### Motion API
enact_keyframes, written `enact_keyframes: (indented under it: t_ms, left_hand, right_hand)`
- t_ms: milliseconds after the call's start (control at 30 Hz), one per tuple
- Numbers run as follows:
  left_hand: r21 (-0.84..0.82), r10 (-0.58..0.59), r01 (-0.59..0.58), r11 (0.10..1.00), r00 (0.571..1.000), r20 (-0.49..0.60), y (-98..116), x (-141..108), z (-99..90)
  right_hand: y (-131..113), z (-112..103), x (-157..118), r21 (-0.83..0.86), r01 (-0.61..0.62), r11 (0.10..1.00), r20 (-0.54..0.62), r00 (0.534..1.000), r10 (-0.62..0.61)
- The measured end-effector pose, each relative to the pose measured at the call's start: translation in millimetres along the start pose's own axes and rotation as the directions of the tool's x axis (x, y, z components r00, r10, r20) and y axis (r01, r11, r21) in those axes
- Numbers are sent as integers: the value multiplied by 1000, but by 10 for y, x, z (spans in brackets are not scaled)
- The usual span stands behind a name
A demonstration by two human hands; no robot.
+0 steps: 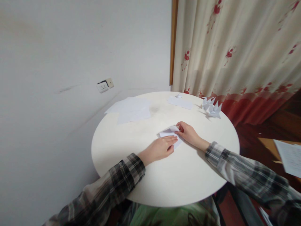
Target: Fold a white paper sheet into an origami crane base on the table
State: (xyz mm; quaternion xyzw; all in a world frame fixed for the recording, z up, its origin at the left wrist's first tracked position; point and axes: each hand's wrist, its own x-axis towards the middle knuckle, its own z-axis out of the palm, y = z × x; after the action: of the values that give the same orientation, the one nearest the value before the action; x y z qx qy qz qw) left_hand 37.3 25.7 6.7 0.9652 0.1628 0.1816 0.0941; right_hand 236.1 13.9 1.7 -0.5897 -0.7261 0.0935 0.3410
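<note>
A partly folded piece of white paper lies on the round white table, in front of me. My left hand rests on its near side, fingers stretched out flat over the paper. At the paper's far right corner, my right hand pinches a raised flap between thumb and fingers. Part of the paper is hidden under both hands, so its full shape cannot be made out.
Several folded paper cranes stand at the table's right rim. A small folded paper piece sits by a flat sheet at the back. Loose white sheets overlap at the back left. A wall and a curtain border the table.
</note>
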Motion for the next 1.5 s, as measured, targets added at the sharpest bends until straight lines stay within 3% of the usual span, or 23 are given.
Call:
enact_keyframes:
  t_ms: [533, 700, 800, 900, 967, 1133, 1333, 1500]
  left_hand:
    - [29, 12, -12, 1000, 1000, 20, 9, -22, 19]
    - [-83, 6, -5, 996, 1000, 9, -27, -30, 32]
    - [-165, -96, 86, 983, 994, -51, -94, -4, 58]
    - [-114, -294, 278, 954, 942, -161, -158, 55, 91]
    - [-78, -346, 338, 938, 918, -193, -180, 116, 108]
    - [-149, -321, 302, 942, 939, -127, -186, 303, 127]
    - [-307, -414, 366, 878, 904, -107, -225, 392, 148]
    - [-460, -496, 400, 793, 861, -107, -230, 401, 128]
  right_hand:
    - [48, -9, 19, 67, -4, 998, 27, 1000, 2]
    - [49, -17, 6, 59, -38, 998, 73, 997, 33]
    - [55, -21, -1, 37, -49, 998, 103, 994, 45]
    - [63, -22, 2, 37, -50, 998, 119, 992, 45]
    - [71, -20, 7, 42, -41, 998, 123, 992, 36]
    - [103, -19, 19, 44, -25, 999, 133, 991, 19]
    - [63, -38, 26, 31, -45, 998, 167, 985, 40]
    - [-62, -1, -16, -132, -61, 989, 113, 991, 76]
